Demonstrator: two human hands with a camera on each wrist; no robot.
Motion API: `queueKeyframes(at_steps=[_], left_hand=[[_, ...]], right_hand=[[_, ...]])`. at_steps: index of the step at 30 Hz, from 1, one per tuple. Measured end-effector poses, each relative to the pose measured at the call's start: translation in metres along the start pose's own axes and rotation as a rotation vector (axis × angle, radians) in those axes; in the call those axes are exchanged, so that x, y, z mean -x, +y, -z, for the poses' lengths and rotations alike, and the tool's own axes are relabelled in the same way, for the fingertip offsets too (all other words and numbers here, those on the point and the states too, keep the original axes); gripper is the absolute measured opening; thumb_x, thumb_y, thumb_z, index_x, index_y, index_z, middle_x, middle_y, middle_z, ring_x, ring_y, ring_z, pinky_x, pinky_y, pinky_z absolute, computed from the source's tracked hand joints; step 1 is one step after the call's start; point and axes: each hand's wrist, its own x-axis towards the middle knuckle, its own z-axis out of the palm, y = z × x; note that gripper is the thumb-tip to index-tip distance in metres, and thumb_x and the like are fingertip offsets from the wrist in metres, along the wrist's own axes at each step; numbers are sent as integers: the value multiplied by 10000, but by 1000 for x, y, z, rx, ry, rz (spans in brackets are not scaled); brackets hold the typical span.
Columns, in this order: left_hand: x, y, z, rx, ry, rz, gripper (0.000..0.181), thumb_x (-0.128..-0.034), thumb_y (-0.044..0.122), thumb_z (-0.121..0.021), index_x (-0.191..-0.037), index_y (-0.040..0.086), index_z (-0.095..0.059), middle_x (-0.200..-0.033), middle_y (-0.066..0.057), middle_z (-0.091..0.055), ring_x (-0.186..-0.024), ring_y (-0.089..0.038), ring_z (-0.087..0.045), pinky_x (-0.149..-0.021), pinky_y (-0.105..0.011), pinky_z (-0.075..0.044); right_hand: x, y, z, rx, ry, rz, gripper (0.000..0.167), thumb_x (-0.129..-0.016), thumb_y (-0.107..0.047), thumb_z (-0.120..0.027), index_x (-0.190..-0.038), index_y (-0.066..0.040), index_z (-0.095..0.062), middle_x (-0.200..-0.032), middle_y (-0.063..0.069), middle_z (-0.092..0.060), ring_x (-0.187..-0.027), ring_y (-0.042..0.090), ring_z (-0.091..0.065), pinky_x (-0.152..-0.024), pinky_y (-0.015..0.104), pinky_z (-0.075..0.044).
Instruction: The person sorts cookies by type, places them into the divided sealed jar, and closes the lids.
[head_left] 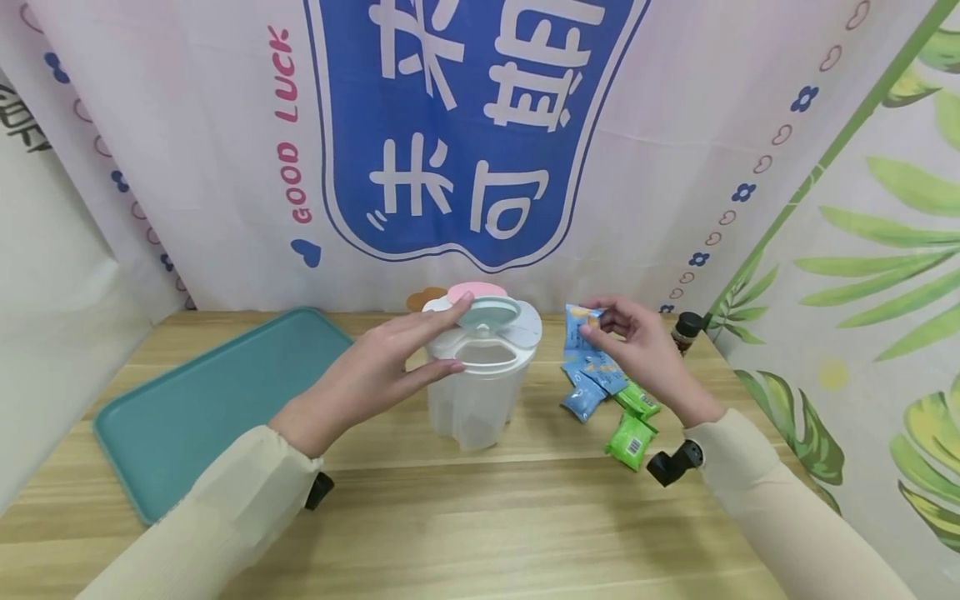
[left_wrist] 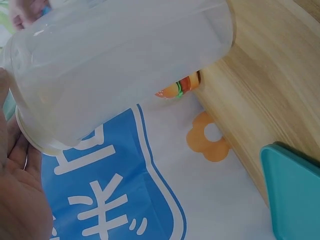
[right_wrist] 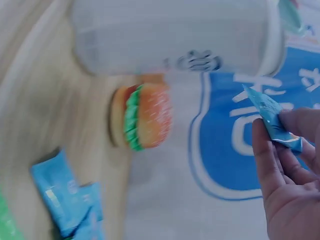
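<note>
A clear container (head_left: 476,408) with a white top stands upright, and one pale green flap (head_left: 489,312) is raised over an uncovered opening. My left hand (head_left: 375,371) reaches to it with straight fingers, fingertips at the raised flap and thumb by the opening's rim. To the container's right, my right hand (head_left: 645,346) pinches a small blue packet (head_left: 577,329) between thumb and fingers. In the right wrist view that packet (right_wrist: 272,117) is beside the container (right_wrist: 170,35). Other blue packets (head_left: 585,396) lie under the right hand, with green packets (head_left: 632,440) nearer the front.
A teal tray (head_left: 217,408) lies on the left of the wooden table (head_left: 480,525). A dark-capped bottle (head_left: 686,329) stands at the back right. Behind the container is a toy hamburger (right_wrist: 145,117), near the printed curtain (head_left: 240,167).
</note>
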Motion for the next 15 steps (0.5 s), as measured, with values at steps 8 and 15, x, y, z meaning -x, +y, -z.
queueKeyframes(at_steps=[8, 15], left_hand=[[-1, -1, -1, 15, 11, -9, 792, -928, 236, -812, -1616, 196, -422, -1495, -77, -640, -1282, -286, -680, -1059, -481, -590], [0, 0, -2, 17, 13, -9, 798, -924, 218, -816, -1617, 190, -421, -1490, -87, -642, -1275, -295, -683, -1046, -483, -598]], right_hand=[[-2, -32, -5, -160, 146, 205, 261, -1012, -31, -668, -1262, 41, -663, -1051, -78, -709, -884, 60, -658, -746, 135, -585], [0, -59, -18, -235, 117, 300, 252, -982, 61, -658, -1234, 59, -676, -988, -65, -720, -798, 74, -643, -681, 158, -578]])
